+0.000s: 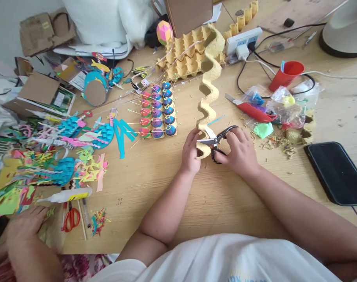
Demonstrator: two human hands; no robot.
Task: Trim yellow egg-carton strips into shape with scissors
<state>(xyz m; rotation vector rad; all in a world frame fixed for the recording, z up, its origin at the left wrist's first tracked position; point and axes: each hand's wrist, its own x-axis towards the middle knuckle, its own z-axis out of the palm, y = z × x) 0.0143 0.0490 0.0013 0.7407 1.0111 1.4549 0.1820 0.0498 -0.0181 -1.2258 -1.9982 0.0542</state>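
My left hand [191,153] grips the near end of a long wavy strip of yellow egg carton [211,92], which stretches away from me across the table. In my right hand [240,152] is a pair of black-handled scissors [216,140], thumb and fingers in the loops. The scissor blades are parted and lie around the strip's near end, close to my left fingers. To the left of the strip stand rows of painted egg-carton cups [157,111] in red, purple and blue, with pins stuck in them.
Egg trays [182,55] and a power strip [244,40] lie at the back. On the right are a red cutter knife [254,111], a red cup [286,75], clay bags and a phone [337,172]. Paper crafts [102,133], a glue bottle [69,194] and another person's hand [28,223] are left.
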